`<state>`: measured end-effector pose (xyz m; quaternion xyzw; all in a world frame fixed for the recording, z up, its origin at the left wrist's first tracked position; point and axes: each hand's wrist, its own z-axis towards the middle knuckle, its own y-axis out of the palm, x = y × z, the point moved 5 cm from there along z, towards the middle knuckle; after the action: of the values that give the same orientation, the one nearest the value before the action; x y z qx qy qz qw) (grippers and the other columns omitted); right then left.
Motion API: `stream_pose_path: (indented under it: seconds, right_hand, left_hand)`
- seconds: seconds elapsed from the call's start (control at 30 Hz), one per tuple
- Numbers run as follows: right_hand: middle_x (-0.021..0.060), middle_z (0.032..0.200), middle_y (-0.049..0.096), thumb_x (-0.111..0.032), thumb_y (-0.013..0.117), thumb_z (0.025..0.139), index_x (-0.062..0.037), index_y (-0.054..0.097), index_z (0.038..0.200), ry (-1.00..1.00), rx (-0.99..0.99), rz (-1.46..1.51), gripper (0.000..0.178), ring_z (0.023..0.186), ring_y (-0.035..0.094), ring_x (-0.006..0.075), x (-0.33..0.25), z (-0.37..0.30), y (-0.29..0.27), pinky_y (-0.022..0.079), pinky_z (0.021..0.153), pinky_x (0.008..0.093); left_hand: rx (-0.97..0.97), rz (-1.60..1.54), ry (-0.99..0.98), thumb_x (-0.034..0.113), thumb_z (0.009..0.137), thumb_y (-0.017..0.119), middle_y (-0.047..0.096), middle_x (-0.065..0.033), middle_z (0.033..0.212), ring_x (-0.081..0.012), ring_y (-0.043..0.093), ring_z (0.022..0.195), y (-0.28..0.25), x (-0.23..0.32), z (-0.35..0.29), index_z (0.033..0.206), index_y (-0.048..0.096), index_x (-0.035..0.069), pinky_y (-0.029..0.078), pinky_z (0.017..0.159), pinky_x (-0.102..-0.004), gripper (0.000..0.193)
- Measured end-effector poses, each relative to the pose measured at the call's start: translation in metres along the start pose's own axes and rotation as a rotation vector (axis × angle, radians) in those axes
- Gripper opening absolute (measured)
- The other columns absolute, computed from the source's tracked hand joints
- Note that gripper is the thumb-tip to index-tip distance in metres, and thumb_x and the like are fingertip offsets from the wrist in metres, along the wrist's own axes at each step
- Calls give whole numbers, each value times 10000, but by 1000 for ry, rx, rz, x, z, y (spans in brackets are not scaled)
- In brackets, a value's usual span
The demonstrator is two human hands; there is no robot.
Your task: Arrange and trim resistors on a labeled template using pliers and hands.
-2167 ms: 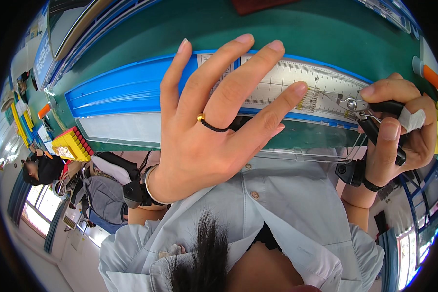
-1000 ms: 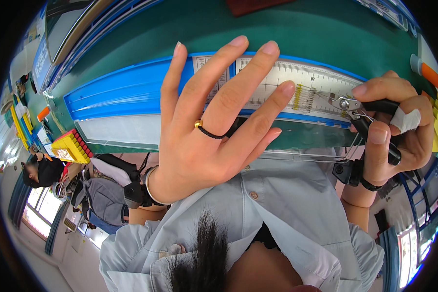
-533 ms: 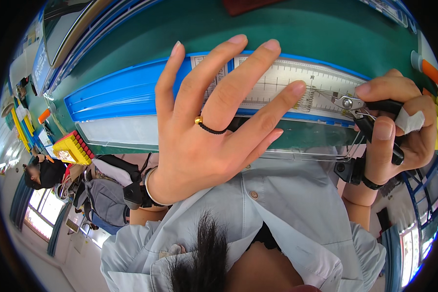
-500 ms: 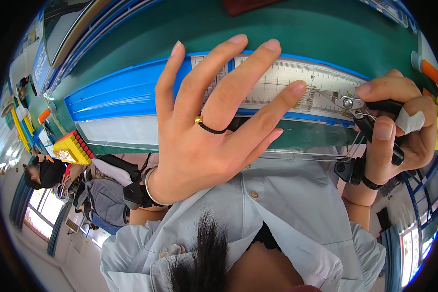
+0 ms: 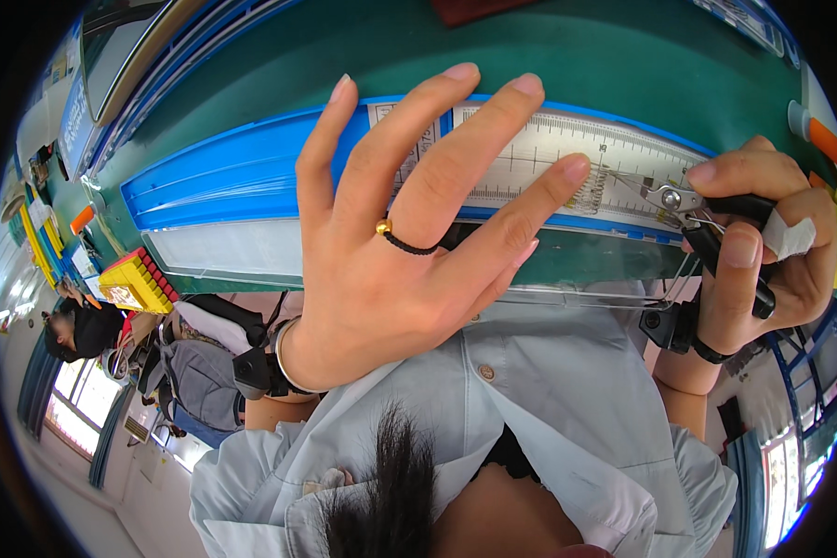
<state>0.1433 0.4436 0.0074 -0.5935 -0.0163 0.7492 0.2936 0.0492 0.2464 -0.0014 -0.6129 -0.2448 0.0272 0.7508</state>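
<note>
My left hand (image 5: 409, 251) is spread palm down over a long blue tray (image 5: 223, 181), its fingers apart, a black cord ring with a gold bead on one of them. Inside the tray's right part lies a silvery metal plate with ruler markings (image 5: 521, 167). My left index fingertip is close to a small wire coil spring (image 5: 586, 195) on the plate; I cannot tell whether it touches. My right hand (image 5: 781, 237), with white tape on a finger, grips long-nosed pliers (image 5: 671, 199) by their black handles. The thin jaws point left at the spring.
The tray rests on a green tabletop (image 5: 577, 56). A clear plastic piece (image 5: 223, 251) lies along its near side. Left of me is a yellow-and-red block-like object (image 5: 139, 284), and farther off a person in black (image 5: 93, 325). An orange-and-white cylinder (image 5: 818, 135) is at far right.
The pliers and my right hand have shifted slightly right. The marked plate and my left hand's fingers have also moved a little right.
</note>
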Motion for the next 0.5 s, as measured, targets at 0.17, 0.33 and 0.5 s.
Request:
stream_pose_path:
  seconds: [0.17,0.33,0.5]
  right_hand:
    - [267,904,687,-217,693,941,-75,404,822,-2,-1,-11,343,677,527,162,-2,1,1,442,603,268]
    - [263,914,685,-200,691,937,-78,401,813,-4,-8,-11,338,669,499,146,-2,4,4,422,613,251]
    - [273,916,679,-170,683,932,-90,385,799,-20,-41,17,337,684,511,149,-3,7,4,424,621,246]
  left_hand:
    - [32,-6,3,184,712,719,573,-103,1424,-323,527,1290,1,-1,-1,1215,759,281,294,1146,-555,514]
    - [41,2,13,174,711,718,572,-99,1423,-324,538,1276,1,0,0,1214,758,293,308,1138,-555,519]
    - [35,4,15,243,769,689,587,-129,1411,-342,543,1283,-1,2,0,1200,768,234,310,1136,-574,439]
